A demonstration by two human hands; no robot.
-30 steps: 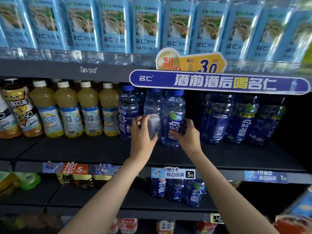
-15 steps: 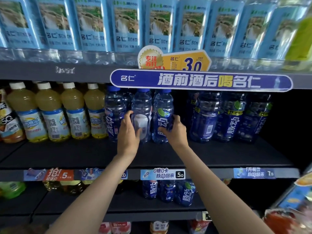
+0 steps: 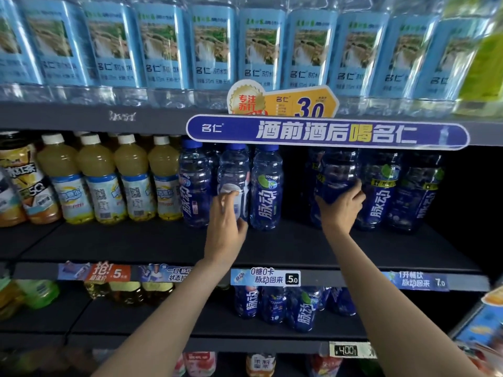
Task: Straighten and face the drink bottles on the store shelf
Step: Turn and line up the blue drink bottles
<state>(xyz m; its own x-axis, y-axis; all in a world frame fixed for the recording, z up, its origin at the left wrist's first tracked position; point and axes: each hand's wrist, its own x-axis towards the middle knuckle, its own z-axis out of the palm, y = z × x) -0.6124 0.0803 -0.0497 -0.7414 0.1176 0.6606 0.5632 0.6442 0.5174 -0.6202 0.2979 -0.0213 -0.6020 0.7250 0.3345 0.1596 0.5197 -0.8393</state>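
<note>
**Two bottles in hand at once on the middle shelf**

Taking the long blue banner sign (image 3: 326,133) clipped to the shelf edge as the marker: the work sits on the dark shelf (image 3: 136,240) directly beneath it. Under the sign's left end stand three clear blue-capped plastic drink bottles. The left hand (image 3: 227,216) is wrapped round the lower body of the middle bottle (image 3: 234,175), fingers curled on it. That bottle shows a pale back panel to the aisle, while its neighbour on the right (image 3: 266,186) already shows its white lettering; so the step in hand looks to be turning the middle one to face front.

Further right, below the middle of the sign and across a dark gap, the right hand (image 3: 340,205) grips a darker blue bottle (image 3: 337,172) from beneath and behind, fingers closed about its base. It seems lifted or tipped forward of its row, though I cannot tell whether it touches the shelf.

Next, I would judge, a twist of the left wrist until the lettering shows, and the right bottle set upright, label out, level with the blue bottles beside it (image 3: 381,197).
</note>
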